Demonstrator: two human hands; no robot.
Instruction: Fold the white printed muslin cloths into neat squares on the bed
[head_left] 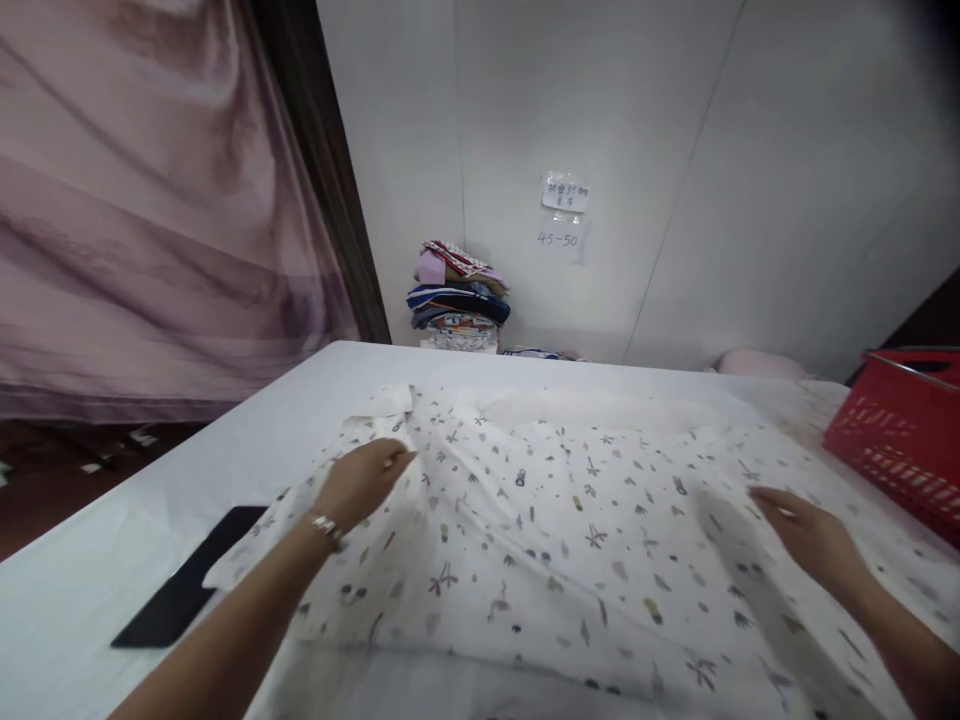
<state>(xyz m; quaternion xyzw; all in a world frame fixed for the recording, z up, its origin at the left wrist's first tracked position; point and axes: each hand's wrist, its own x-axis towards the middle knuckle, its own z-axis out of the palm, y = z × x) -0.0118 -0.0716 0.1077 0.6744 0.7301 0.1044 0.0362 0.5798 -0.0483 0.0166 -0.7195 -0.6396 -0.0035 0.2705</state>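
A large white cloth (555, 560) printed with small motifs lies spread and lightly creased over the table, its near edge slightly lifted. My left hand (367, 475), a bracelet on its wrist, is closed with the fingers pinching the cloth near its left side. Toward the right, my right hand (806, 530) grips the same cloth between thumb and fingers, casting a shadow on it. Under the cloth's left edge, a flat black item (191, 580) sticks out on the tabletop.
The white table (97, 590) runs toward a pale wall. Folded fabrics (459, 300) are stacked behind its far edge. A red plastic basket (900, 440) stands at the right. Beside the table hangs a pinkish curtain (150, 200). Handwritten paper notes (564, 215) are stuck to the wall.
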